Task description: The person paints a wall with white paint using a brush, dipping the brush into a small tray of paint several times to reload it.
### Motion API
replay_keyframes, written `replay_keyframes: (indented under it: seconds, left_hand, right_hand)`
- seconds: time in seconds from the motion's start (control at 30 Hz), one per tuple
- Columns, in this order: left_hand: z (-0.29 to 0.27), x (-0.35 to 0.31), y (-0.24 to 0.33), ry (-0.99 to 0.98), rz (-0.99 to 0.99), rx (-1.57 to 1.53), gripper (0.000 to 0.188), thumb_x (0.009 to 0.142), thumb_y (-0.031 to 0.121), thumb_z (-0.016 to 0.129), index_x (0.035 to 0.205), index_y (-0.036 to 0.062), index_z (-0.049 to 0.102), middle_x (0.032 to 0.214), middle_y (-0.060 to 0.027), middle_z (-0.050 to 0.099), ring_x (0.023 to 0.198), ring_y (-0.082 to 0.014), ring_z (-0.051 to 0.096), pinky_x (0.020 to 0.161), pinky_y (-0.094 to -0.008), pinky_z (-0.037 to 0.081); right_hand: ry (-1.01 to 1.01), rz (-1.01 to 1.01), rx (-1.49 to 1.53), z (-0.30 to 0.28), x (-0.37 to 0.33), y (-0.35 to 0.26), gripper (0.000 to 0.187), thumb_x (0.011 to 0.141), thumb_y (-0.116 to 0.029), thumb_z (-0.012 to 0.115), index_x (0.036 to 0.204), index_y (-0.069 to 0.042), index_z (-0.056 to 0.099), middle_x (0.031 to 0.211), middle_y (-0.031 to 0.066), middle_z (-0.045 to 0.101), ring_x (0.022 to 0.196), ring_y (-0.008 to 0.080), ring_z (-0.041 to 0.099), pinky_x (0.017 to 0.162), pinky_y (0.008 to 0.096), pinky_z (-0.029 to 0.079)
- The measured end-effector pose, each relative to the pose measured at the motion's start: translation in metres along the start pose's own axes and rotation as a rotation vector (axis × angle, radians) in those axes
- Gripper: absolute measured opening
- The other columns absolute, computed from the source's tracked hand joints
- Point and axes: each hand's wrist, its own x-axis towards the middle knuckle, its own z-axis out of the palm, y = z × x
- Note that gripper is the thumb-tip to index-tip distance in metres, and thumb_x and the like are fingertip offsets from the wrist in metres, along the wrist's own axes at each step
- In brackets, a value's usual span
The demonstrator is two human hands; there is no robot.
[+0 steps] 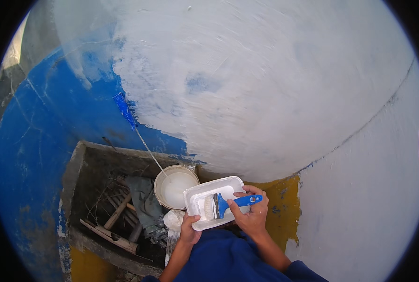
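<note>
My left hand (189, 229) grips the near left edge of a white plastic tray (235, 184), thumb over the rim. White paint coats the tray's inside. A wide paintbrush (230, 205) with a blue handle and pale bristles lies across the tray, bristles toward the left. My right hand (255, 212) is closed round the brush handle, with some fingers by the tray's right edge. Just beyond the tray, on the left, stands a round bucket (176, 188) of white paint. A thin rod (149, 151) with a blue, paint-smeared end (124, 110) leans out of it.
A wall (247, 103) ahead is mostly white over blue (45, 108), with a yellow lower band (284, 207). At the left a concrete trough (75, 176) holds wood pieces (118, 212) and a grey cloth (143, 199). A white-coated lump (173, 219) sits below the bucket.
</note>
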Motion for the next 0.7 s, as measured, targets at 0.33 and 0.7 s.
replay_keyframes:
  seconds: [0.33, 0.7]
  left_hand:
    - [-0.007, 0.003, -0.021, -0.145, -0.064, 0.069, 0.058, 0.092, 0.03, 0.058, 0.139, 0.0032, 0.036, 0.134, -0.0112, 0.048, 0.123, -0.0228, 0.048, 0.104, -0.0402, 0.04]
    - [-0.037, -0.005, -0.027, -0.192, -0.078, -0.017, 0.068, 0.088, 0.05, 0.059, 0.138, 0.0077, 0.041, 0.136, -0.0098, 0.05, 0.125, -0.0259, 0.048, 0.105, -0.0452, 0.039]
  right_hand:
    - [-0.404, 0.075, 0.342, 0.005, -0.011, -0.037, 0.035, 0.075, -0.022, 0.075, 0.1, 0.0, 0.064, 0.086, 0.0107, 0.062, 0.074, 0.0264, 0.059, 0.067, 0.035, 0.043]
    - [-0.099, 0.448, 0.146, -0.021, -0.009, 0.031, 0.052, 0.077, -0.03, 0.076, 0.117, -0.002, 0.057, 0.108, 0.0135, 0.06, 0.096, 0.0246, 0.058, 0.084, 0.0355, 0.043]
